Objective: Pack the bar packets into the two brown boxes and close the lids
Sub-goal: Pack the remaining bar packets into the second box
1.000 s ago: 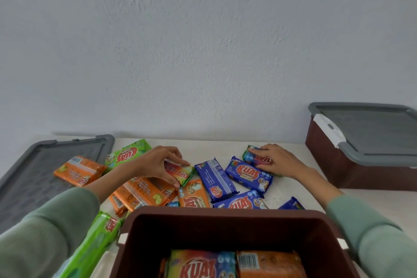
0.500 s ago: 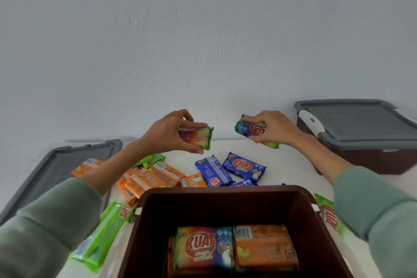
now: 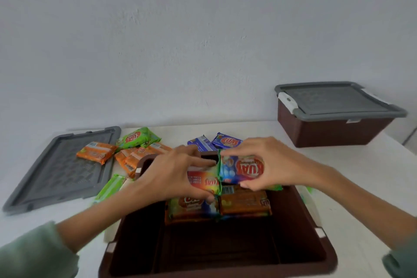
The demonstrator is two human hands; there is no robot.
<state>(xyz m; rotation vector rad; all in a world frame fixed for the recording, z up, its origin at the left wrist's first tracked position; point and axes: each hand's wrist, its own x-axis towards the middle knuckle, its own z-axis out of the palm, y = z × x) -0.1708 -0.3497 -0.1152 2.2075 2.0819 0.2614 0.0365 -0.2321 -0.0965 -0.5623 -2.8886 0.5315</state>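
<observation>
An open brown box (image 3: 300, 228) stands right in front of me with bar packets (image 3: 246, 204) lying at its far end. My left hand (image 3: 171, 176) grips a multicoloured bar packet (image 3: 204, 180) above the box. My right hand (image 3: 268, 162) holds a second multicoloured packet (image 3: 241, 168) beside it, the two packets meeting end to end. A second brown box (image 3: 327, 131) with its grey lid (image 3: 338, 101) on sits at the back right. Loose orange (image 3: 97, 152), green (image 3: 137, 137) and blue packets (image 3: 226, 141) lie on the table beyond the open box.
A loose grey lid (image 3: 58, 171) lies flat at the left with an orange packet on its far corner. A green packet (image 3: 110, 187) rests between that lid and the open box. The white table (image 3: 372, 165) meets a plain wall behind.
Both hands have come back from above the pile toward me and down, each carrying its packet, and now hover together over the open box. My view has tilted further down.
</observation>
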